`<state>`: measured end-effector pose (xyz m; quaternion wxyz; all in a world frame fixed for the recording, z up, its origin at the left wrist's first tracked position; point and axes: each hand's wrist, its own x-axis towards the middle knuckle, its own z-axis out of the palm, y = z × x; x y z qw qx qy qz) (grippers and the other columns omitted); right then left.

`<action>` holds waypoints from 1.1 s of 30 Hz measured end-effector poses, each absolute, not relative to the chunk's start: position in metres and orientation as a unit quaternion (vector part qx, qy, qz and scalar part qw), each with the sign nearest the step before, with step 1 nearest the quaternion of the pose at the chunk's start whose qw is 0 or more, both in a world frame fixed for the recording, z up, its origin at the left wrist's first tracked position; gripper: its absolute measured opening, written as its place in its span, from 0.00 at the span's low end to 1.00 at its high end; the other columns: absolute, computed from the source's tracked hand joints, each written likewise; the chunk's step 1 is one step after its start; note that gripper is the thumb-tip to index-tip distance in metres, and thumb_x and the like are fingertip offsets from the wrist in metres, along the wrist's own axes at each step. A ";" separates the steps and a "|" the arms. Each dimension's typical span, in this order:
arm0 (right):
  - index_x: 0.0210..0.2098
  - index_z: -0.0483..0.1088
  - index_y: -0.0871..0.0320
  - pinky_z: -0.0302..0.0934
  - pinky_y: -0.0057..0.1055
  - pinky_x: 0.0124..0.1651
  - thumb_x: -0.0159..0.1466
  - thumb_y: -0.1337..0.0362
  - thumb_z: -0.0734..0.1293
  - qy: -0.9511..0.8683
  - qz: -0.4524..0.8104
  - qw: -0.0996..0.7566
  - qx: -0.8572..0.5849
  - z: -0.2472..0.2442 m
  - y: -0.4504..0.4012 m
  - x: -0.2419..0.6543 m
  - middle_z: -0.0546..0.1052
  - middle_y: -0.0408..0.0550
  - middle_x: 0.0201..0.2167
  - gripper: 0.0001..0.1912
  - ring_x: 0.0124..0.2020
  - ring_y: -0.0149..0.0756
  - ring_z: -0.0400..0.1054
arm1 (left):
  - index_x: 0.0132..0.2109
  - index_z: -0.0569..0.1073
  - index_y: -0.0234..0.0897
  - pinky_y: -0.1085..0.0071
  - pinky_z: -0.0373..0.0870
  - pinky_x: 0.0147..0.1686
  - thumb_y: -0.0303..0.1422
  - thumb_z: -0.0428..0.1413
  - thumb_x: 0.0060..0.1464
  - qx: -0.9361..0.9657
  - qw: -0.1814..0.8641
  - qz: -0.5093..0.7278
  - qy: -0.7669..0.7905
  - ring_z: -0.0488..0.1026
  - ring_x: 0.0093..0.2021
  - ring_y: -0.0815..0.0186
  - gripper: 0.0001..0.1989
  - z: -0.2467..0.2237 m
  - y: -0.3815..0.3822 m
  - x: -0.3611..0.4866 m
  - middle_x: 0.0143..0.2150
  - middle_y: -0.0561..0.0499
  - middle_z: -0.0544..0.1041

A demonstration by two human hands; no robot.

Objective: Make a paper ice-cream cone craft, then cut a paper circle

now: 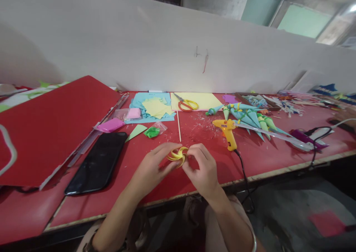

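In the head view, my left hand [151, 166] and my right hand [205, 166] meet at the lower centre of the frame, above the near part of the red table [222, 174]. Between them I have a yellow swirl [181, 155] of thin curved strips that come together near its middle. My left hand grips its left side between thumb and fingers; my right hand pinches its right side with thumb and forefinger.

Just above my hands, a thin stick [178, 126] lies nearly upright in the frame. To its left are a green lump [151, 132] with clear plastic beside it and a pale green paper triangle [137, 132]. A black phone [96, 166] lies at the lower left, with a bright pink packet [111, 125] just beyond its top end. A large red board [63, 129] fills much of the left side of the frame.

Near the centre, pale yellow paper pieces [158, 107] are heaped on blue paper [164, 118]. To their right, scissors [191, 104] with orange and yellow handles lie partly on a pale yellow sheet [210, 99].

Right of centre lies a yellow glue gun [228, 133], its black cord [241, 165] running down over the table edge. Behind it is a pile of blue and green paper cones [246, 116].
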<state>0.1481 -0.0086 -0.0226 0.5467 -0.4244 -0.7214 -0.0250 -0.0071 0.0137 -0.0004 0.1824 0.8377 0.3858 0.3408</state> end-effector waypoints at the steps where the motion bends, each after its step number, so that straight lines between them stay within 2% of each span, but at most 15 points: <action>1: 0.29 0.61 0.57 0.61 0.28 0.31 0.56 0.75 0.60 -0.721 -0.022 0.546 -0.427 -0.023 -0.008 0.148 0.67 0.46 0.26 0.07 0.29 0.33 0.63 | 0.48 0.67 0.38 0.66 0.68 0.46 0.37 0.51 0.54 0.838 0.182 0.338 0.388 0.72 0.45 0.63 0.15 -0.001 0.014 -0.007 0.45 0.46 0.75; 10: 0.28 0.59 0.56 0.60 0.25 0.29 0.54 0.76 0.60 -0.706 0.017 0.556 -0.438 -0.026 -0.008 0.146 0.66 0.44 0.27 0.08 0.26 0.30 0.62 | 0.60 0.53 0.40 0.61 0.61 0.54 0.39 0.49 0.55 0.833 0.230 0.293 0.409 0.61 0.58 0.59 0.27 -0.008 0.007 -0.005 0.60 0.43 0.63; 18: 0.28 0.60 0.57 0.63 0.22 0.27 0.53 0.76 0.60 -0.672 0.098 0.593 -0.433 -0.022 -0.009 0.142 0.66 0.43 0.27 0.08 0.27 0.28 0.63 | 0.61 0.51 0.39 0.60 0.60 0.55 0.33 0.46 0.56 0.834 0.273 0.291 0.382 0.62 0.57 0.60 0.26 -0.008 0.003 0.001 0.60 0.42 0.62; 24: 0.29 0.62 0.57 0.64 0.24 0.28 0.55 0.75 0.60 -0.667 0.125 0.596 -0.430 -0.019 -0.011 0.141 0.67 0.44 0.28 0.07 0.29 0.30 0.65 | 0.62 0.48 0.38 0.58 0.59 0.55 0.23 0.47 0.47 0.847 0.271 0.299 0.347 0.60 0.58 0.57 0.34 -0.009 0.002 -0.001 0.61 0.41 0.60; 29: 0.31 0.64 0.57 0.65 0.25 0.30 0.56 0.74 0.60 -0.678 0.140 0.592 -0.413 -0.019 -0.012 0.142 0.68 0.45 0.30 0.07 0.30 0.30 0.66 | 0.62 0.47 0.40 0.61 0.63 0.53 0.25 0.50 0.48 0.835 0.281 0.308 0.360 0.64 0.56 0.59 0.35 -0.013 0.002 0.002 0.61 0.41 0.60; 33: 0.30 0.64 0.57 0.65 0.25 0.31 0.56 0.74 0.60 -0.678 0.140 0.592 -0.413 -0.019 -0.013 0.141 0.67 0.45 0.29 0.07 0.30 0.30 0.65 | 0.59 0.51 0.38 0.62 0.65 0.51 0.28 0.52 0.49 0.820 0.276 0.329 0.378 0.66 0.54 0.59 0.31 -0.015 0.004 0.008 0.57 0.40 0.64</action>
